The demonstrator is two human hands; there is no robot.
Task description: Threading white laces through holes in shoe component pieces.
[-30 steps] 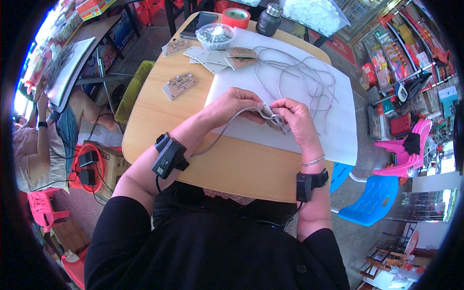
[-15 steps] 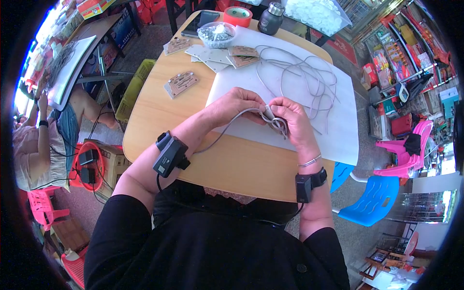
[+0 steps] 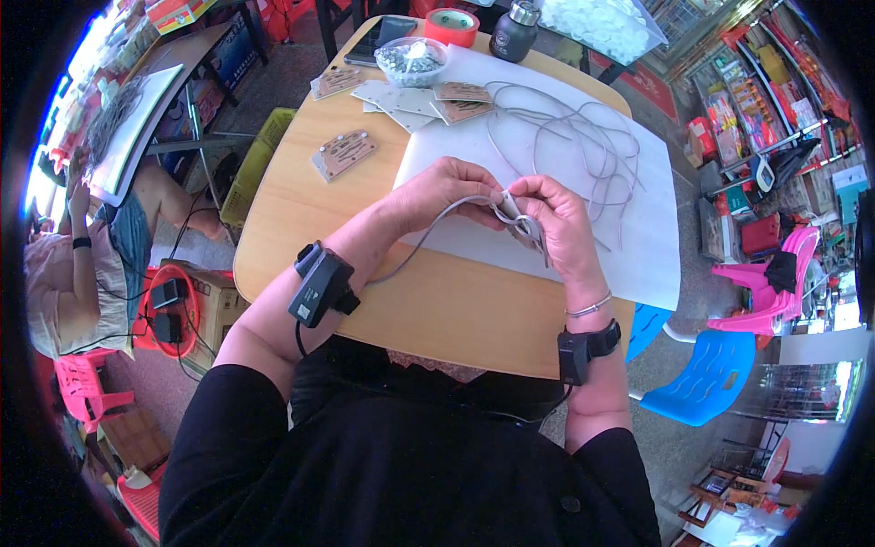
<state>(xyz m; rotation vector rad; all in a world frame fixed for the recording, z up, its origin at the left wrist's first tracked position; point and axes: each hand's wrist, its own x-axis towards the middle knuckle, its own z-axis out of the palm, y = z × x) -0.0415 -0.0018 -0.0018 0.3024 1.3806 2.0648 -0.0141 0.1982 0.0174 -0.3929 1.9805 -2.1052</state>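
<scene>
Over the near side of the white sheet, my left hand (image 3: 447,193) pinches a thin grey cord (image 3: 428,235) at a small light-coloured flat piece (image 3: 507,202), whose kind I cannot make out. My right hand (image 3: 561,226), with fingers closed, grips the same piece and the cord loops around it. Part of the piece is hidden behind the fingers. From my left hand a length of cord hangs down toward the left forearm. Beyond my hands lies a loose tangle of grey cord (image 3: 583,137) on the white sheet (image 3: 629,260).
Several brown-and-white plates with small fittings (image 3: 344,155) lie on the wooden table (image 3: 273,237). Behind them stand a bowl of small metal parts (image 3: 410,62), red tape (image 3: 451,27), a phone (image 3: 387,35) and a dark flask (image 3: 516,32). A blue chair (image 3: 697,378) stands right; a co-worker (image 3: 82,273) sits left.
The cord and flat piece have shifted slightly between my fingers, and the cord end by my right hand points lower. Both hands keep their grip; the whole view has moved a little.
</scene>
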